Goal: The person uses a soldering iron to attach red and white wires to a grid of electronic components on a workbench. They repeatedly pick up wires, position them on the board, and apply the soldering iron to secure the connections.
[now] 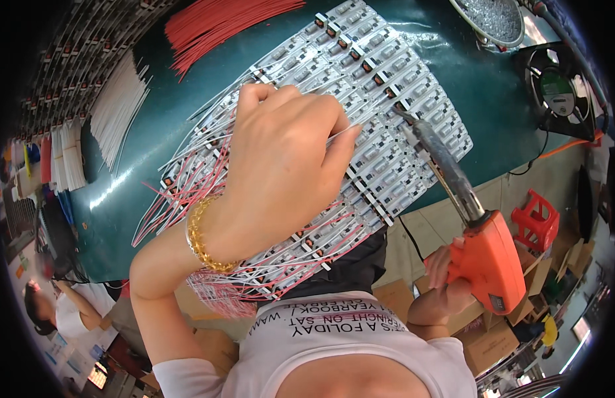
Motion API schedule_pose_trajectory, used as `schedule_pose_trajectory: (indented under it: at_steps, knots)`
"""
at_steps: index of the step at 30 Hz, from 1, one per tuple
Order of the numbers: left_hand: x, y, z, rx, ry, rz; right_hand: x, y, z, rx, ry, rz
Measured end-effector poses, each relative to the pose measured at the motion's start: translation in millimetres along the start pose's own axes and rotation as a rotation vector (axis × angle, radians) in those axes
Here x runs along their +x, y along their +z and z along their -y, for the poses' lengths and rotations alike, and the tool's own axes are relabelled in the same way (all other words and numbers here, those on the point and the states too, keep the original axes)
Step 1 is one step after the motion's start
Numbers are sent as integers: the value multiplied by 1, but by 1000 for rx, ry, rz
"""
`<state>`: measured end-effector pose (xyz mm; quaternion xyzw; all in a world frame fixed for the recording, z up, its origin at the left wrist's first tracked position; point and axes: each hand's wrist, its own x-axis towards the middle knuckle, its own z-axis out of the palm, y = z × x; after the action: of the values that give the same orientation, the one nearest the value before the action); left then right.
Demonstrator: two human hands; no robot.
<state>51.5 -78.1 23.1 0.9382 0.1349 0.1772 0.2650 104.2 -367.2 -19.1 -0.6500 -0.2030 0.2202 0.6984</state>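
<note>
A large panel of grey circuit boards (413, 86) with rows of small metal and black parts lies in front of me. My left hand (287, 152) is closed above its middle, with a thin white wire (340, 134) pinched between thumb and fingers. My right hand (446, 278) grips an orange soldering gun (493, 259) at the panel's right. The gun's dark barrel (446, 162) slants up and left, its tip at a board near the upper middle; contact cannot be made out. Red and white wires (188, 179) fan out from the panel's left and near rows.
Loose red wires (214, 26) and white wires (118, 106) lie on the green table (108, 232). A bowl of shiny bits (493, 20) and a black fan (559, 89) stand at the right. Beyond are a red stool (536, 219), cardboard boxes (490, 348) and another person (68, 308).
</note>
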Motion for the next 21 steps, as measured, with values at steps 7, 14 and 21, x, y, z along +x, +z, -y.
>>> schedule_pose_trajectory:
  at_steps: [7, 14, 21]
  knots:
    - [0, 1, -1, -20, 16, 13, 6, 13, 12, -83, 12, -7]
    - [0, -2, 1, -17, 16, 21, -15, -10, -2, -389, 32, -79]
    - [0, 0, -1, -5, 28, 18, 3, 9, 17, -111, 34, 59]
